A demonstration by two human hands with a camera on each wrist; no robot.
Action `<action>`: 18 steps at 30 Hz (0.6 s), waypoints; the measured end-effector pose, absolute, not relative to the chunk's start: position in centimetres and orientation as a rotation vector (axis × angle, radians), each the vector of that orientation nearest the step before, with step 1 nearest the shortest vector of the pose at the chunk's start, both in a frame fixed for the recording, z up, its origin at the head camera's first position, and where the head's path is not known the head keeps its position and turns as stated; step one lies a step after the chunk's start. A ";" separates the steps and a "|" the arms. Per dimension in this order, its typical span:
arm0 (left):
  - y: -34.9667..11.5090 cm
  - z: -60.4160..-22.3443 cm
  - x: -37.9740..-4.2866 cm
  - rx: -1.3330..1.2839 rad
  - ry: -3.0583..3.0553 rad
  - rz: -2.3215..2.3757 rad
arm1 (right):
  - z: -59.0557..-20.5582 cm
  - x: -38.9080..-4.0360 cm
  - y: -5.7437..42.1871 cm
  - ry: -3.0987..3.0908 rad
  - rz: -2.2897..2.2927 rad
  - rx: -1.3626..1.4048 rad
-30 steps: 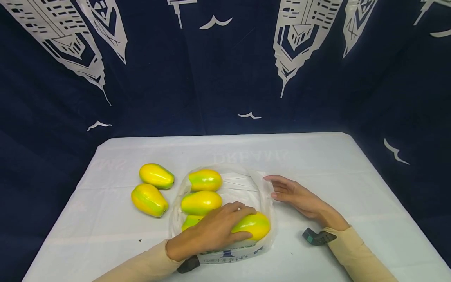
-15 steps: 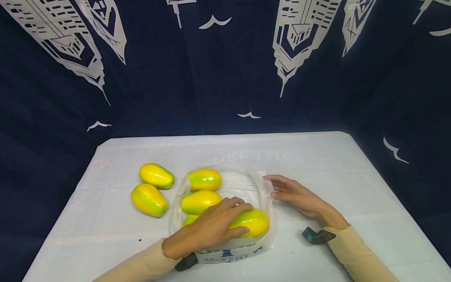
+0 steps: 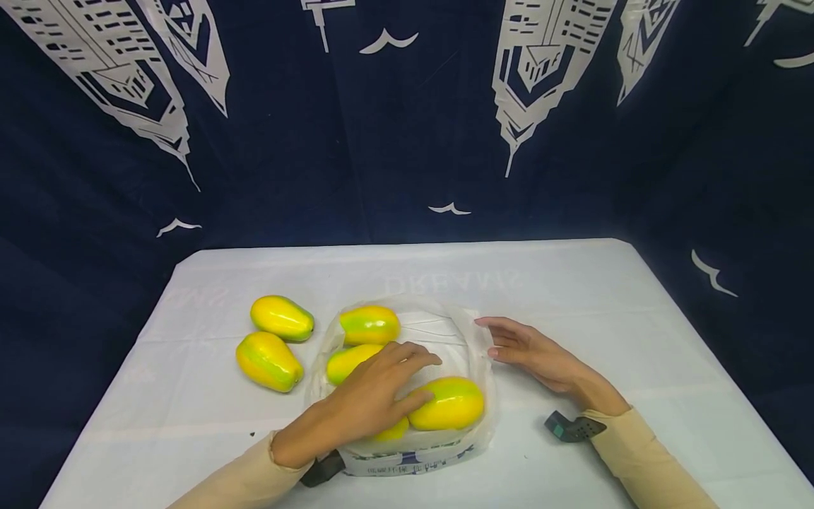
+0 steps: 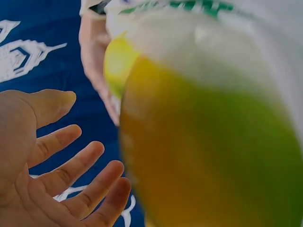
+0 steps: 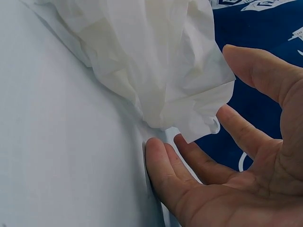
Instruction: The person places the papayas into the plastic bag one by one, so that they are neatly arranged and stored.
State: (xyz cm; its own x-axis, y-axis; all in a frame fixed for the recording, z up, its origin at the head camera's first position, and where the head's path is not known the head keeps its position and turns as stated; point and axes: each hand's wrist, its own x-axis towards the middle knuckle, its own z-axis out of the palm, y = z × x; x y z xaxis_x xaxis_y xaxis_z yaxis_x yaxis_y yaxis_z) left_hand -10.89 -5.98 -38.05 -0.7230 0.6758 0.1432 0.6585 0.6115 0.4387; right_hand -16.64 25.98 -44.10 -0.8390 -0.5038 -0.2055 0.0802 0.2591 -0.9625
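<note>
A white plastic bag (image 3: 413,463) lies with its mouth spread, several yellow-green papayas inside. Over it is my left hand (image 3: 372,396), fingers extended and holding nothing. Its thumb lies close to the right-hand papaya (image 3: 451,406); whether they touch I cannot tell. Beneath that hand, another papaya (image 3: 394,430) is mostly hidden. In the left wrist view the hand (image 4: 61,165) has its fingers spread beside a large blurred papaya (image 4: 203,156). My right hand (image 3: 537,357) stays at the bag's right rim, fingers loosely bent; the right wrist view has the bag's edge (image 5: 189,104) between thumb and fingers.
Two more papayas, one (image 3: 282,317) behind the other (image 3: 270,361), lie on the white-covered table (image 3: 572,283) left of the bag. Dark straps with wrist devices (image 3: 575,428) sit on both sleeves. A navy printed cloth (image 3: 407,141) hangs behind the table.
My left hand has let go of the right-hand papaya and drawn back up and left. That papaya shifted slightly left earlier and now rests in the bag. The right hand has not moved.
</note>
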 end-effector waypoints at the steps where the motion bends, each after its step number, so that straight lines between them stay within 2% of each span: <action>1: -6.2 -37.8 -10.9 1.147 2.796 0.764 | -44.1 -16.6 26.0 2.056 -1.617 -0.381; 18: -12.5 -35.3 -13.2 1.032 2.959 1.018 | -44.2 -16.7 26.0 2.047 -1.630 -0.372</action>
